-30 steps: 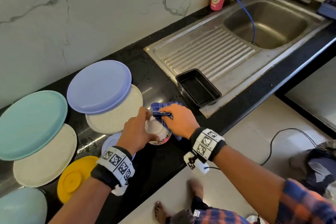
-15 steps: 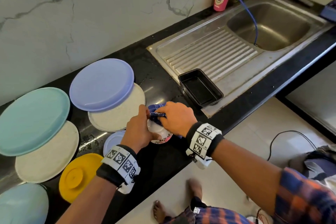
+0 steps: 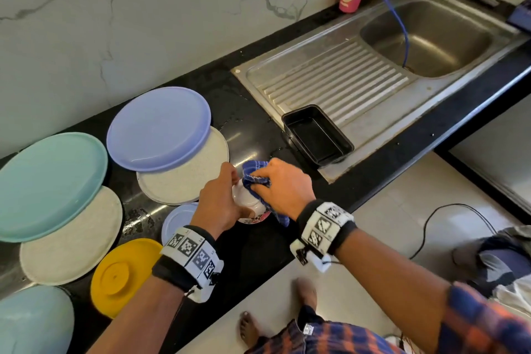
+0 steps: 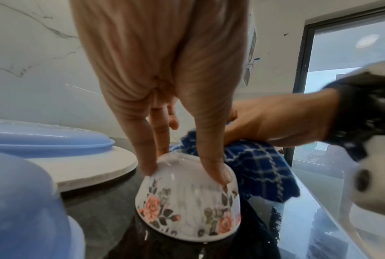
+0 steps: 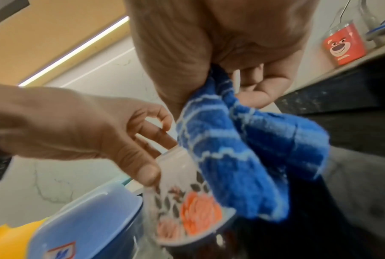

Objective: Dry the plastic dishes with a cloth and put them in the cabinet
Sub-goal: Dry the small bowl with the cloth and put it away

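Marble wall and a black table [image 3: 258, 250] frame your work. Your left hand [image 3: 219, 204] has a narrow fingertip grip on the base of an upturned floral bowl [image 4: 188, 201], which stands rim-down at the table's front edge. Your right hand [image 3: 283, 185] has a closed grip on a bunched blue checked cloth [image 3: 255, 175] and presses it against the bowl's far side.

Around it, much seems left: a lilac plate [image 3: 159, 129] overlaps a cream plate [image 3: 186, 181], a teal plate [image 3: 48, 184] overlaps another cream plate [image 3: 71, 238], and a yellow lid [image 3: 120, 276], a small lilac lid [image 3: 178, 218] and a pale blue dish [image 3: 31, 322] lie nearby. A black tray [image 3: 316, 138] rests on the sink's drainboard [image 3: 330, 83]. Water spots show on the table. No cabinet is in view, so I judge the task early.
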`<state>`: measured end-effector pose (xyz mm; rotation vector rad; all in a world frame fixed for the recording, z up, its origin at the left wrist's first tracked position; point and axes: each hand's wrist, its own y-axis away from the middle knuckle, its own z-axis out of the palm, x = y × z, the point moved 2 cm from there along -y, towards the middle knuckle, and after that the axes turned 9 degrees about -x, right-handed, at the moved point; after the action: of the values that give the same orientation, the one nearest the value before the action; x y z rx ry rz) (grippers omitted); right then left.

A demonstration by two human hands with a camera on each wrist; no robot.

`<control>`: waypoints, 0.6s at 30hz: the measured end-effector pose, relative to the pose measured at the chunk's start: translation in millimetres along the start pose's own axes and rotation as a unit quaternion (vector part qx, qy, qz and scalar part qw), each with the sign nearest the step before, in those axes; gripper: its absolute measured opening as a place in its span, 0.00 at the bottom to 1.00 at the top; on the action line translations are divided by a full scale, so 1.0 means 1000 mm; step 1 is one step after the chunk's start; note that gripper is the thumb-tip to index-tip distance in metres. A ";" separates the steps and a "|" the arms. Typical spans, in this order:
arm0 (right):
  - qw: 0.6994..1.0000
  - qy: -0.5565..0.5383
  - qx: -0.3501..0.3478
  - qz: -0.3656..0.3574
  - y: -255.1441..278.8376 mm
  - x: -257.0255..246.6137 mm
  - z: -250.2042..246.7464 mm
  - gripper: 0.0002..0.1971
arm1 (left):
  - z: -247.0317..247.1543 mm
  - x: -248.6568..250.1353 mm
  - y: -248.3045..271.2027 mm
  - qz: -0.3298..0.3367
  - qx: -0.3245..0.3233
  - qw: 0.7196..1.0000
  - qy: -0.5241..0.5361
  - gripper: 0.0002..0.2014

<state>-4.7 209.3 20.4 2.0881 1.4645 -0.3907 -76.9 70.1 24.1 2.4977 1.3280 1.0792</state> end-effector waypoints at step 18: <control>0.992 -0.106 0.058 0.029 0.023 0.016 0.021 0.07 | 0.000 0.000 0.002 -0.004 -0.005 1.000 -0.020 0.38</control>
<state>24.3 203.7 1.2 2.1004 1.2808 -0.6675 -75.5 69.3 24.8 2.4910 1.3163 1.0275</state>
